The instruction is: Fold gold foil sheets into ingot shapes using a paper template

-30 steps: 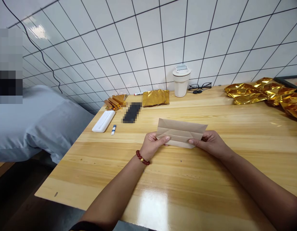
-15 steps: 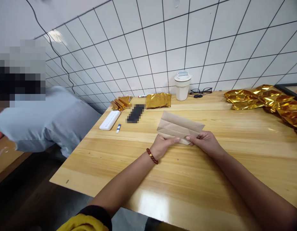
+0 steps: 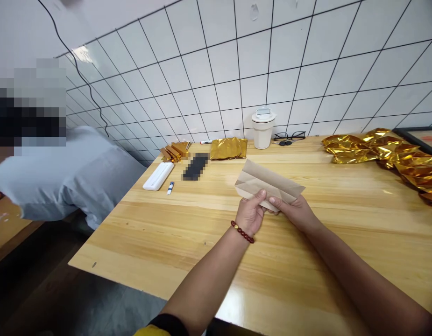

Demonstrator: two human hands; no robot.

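Observation:
A creased sheet of brown paper, with several straight fold lines across it, is held up over the wooden table by both hands. My left hand, with a dark red bead bracelet at the wrist, is closed on its near edge, thumb lying on top of the paper. Close beside it, my right hand pinches the near right part, thumb also on top. The fingers of both hands are mostly hidden beneath the sheet.
Along the tiled wall stand a white lidded cup, glasses, a folded gold foil sheet and crumpled gold foil. A white power bank and a small tube lie left. A person in grey leans beyond the table's left edge.
My left hand has shifted right, and its thumb now lies further up the paper. The sheet has moved slightly right and tilted, with its near folds bent up more.

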